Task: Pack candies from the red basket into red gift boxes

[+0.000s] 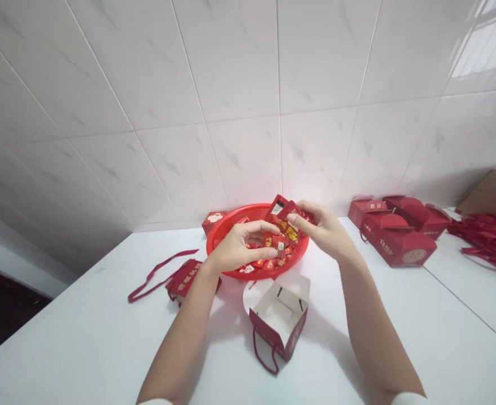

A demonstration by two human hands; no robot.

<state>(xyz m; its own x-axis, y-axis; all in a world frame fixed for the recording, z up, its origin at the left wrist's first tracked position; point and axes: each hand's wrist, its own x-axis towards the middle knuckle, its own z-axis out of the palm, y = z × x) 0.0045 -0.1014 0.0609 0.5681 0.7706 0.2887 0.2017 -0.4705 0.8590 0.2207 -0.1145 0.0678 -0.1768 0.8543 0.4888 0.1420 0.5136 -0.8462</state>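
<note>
A red plastic basket [214, 247] holds several red-wrapped candies [292, 233]. Over it, my left hand [241, 244] curls its thumb and fingers around a red-wrapped candy [272, 241] with a small printed figure. My right hand [321, 228] grips a small red box [282, 206] above the basket's right side, its pale inside showing; its fingers are partly hidden. Between my forearms stands an open dark red gift box [279, 320], flaps up, pale inside with no contents visible, a cord handle hanging at its front.
A closed red gift box [186, 278] with a ribbon loop lies left of the basket. Another red box [213, 221] sits behind it. Several red boxes [400, 230] stand at right, near red ribbons [488, 239] and a cardboard box [495, 191]. A tiled wall [248, 157] borders the white table [104, 337].
</note>
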